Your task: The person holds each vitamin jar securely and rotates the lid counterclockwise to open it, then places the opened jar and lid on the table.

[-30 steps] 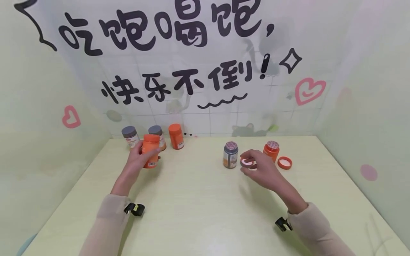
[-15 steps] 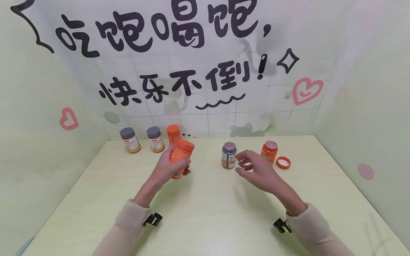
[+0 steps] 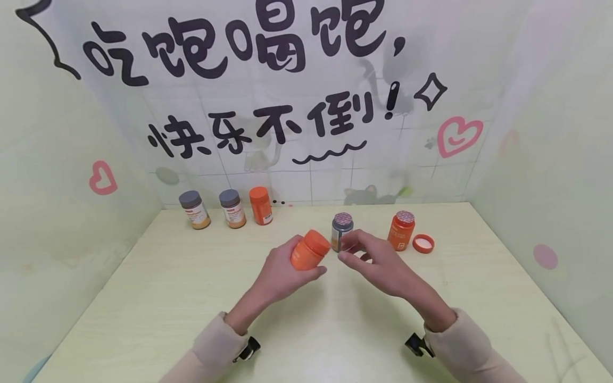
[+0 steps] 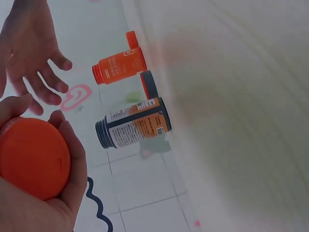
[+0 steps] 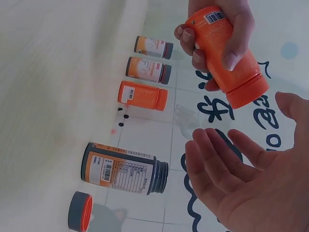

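My left hand [image 3: 282,274] grips an orange bottle [image 3: 308,252] round its body, holding it up and tilted so that its orange cap [image 5: 247,92] points toward my right hand [image 3: 380,263]. The right hand has its fingers spread and relaxed, with nothing in them, just beside that cap. Behind the two hands stands a grey bottle [image 3: 341,229] without its cap, a patterned seal over its mouth. The grey cap [image 5: 80,211] lies by it, hidden behind my right hand in the head view.
An uncapped orange bottle [image 3: 401,231] stands at the right, its orange cap [image 3: 423,243] upturned beside it. Along the back left are two grey-capped bottles [image 3: 195,210] and a capped orange bottle [image 3: 261,206]. A printed wall sheet [image 3: 287,175] rises behind the table [image 3: 167,298].
My left hand has carried the orange bottle from the back-left row rightward and nearer, tipping it toward the right. My right hand has drawn slightly left, off the grey cap.
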### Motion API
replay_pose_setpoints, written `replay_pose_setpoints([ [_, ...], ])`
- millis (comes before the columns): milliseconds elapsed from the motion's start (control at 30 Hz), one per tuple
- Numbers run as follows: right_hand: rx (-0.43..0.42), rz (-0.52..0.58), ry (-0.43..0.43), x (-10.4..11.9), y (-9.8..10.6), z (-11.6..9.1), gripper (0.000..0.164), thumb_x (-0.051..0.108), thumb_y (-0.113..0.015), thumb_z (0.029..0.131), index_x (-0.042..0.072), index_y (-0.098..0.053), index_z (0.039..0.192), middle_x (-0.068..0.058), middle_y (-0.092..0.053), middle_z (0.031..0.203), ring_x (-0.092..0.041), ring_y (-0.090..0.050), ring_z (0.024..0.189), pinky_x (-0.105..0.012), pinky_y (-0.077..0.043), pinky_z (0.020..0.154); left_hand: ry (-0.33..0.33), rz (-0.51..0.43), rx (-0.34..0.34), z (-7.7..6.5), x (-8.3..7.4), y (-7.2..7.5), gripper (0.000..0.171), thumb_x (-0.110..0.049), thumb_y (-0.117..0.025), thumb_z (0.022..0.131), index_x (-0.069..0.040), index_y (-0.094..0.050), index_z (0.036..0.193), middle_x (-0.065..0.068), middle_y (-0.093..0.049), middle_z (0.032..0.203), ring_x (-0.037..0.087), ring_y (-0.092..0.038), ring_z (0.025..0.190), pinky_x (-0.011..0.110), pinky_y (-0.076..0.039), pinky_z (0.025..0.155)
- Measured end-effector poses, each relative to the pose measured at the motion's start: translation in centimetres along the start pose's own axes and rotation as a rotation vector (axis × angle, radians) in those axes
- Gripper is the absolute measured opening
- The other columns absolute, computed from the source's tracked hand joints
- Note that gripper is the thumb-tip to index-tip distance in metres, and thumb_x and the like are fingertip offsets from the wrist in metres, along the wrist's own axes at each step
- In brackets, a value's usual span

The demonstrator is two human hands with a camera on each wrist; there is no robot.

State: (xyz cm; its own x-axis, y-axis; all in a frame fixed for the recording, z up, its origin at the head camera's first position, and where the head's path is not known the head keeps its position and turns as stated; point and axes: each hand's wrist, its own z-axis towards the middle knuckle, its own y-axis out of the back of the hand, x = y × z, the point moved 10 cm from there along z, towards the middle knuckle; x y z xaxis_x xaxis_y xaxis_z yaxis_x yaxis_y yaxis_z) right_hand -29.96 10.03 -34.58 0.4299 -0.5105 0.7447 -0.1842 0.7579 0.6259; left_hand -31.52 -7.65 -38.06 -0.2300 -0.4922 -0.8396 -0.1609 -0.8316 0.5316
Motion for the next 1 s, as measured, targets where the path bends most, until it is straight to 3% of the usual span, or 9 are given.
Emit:
replay_pose_setpoints([
  [200, 0.013, -0.001, -0.023, 0.1, -0.8, 0.0, 0.040, 0.039, -0.061, 0.101, 0.012, -0.061, 0.131, 0.000, -0.072, 0.113, -0.016, -0.067, 0.105, -0.037, -0.057, 0.087, -0.103, 0.101, 0.002, -0.5, -1.5, -1.5, 0.044, -0.035, -0.084, 0.082, -0.021, -0.061, 0.116, -0.007, -0.068, 0.091, 0.012, -0.064, 0.076, 0.030, -0.055, 0.066],
  [433, 0.006, -0.018, -0.044, -0.1, -1.4, -0.1, 0.041, 0.042, -0.062, 0.100, 0.015, -0.061, 0.130, 0.004, -0.073, 0.103, -0.011, -0.066, 0.095, -0.031, -0.056, 0.082, -0.154, 0.196, 0.005, -0.7, -2.5, -2.4, 0.040, -0.033, -0.084, 0.081, -0.019, -0.060, 0.110, -0.009, -0.067, 0.086, 0.008, -0.062, 0.070, 0.026, -0.053, 0.062],
  [633, 0.002, -0.018, -0.061, -0.1, -1.5, -0.2, 0.041, 0.044, -0.062, 0.100, 0.015, -0.063, 0.128, 0.003, -0.071, 0.104, -0.013, -0.064, 0.092, -0.031, -0.056, 0.078, -0.207, 0.300, 0.002, -1.0, -3.5, -2.9, 0.044, -0.035, -0.083, 0.082, -0.018, -0.060, 0.115, -0.009, -0.069, 0.090, 0.005, -0.061, 0.072, 0.021, -0.052, 0.063],
  [1000, -0.052, -0.131, -0.136, -0.2, -1.7, -0.4, 0.034, 0.052, -0.060, 0.099, 0.019, -0.067, 0.106, 0.005, -0.062, 0.079, -0.013, -0.056, 0.071, -0.028, -0.047, 0.060, -0.347, 0.521, -0.057, -2.1, -5.1, -3.3, 0.046, -0.034, -0.083, 0.082, -0.017, -0.059, 0.116, -0.006, -0.068, 0.087, 0.006, -0.055, 0.064, 0.018, -0.046, 0.057],
])
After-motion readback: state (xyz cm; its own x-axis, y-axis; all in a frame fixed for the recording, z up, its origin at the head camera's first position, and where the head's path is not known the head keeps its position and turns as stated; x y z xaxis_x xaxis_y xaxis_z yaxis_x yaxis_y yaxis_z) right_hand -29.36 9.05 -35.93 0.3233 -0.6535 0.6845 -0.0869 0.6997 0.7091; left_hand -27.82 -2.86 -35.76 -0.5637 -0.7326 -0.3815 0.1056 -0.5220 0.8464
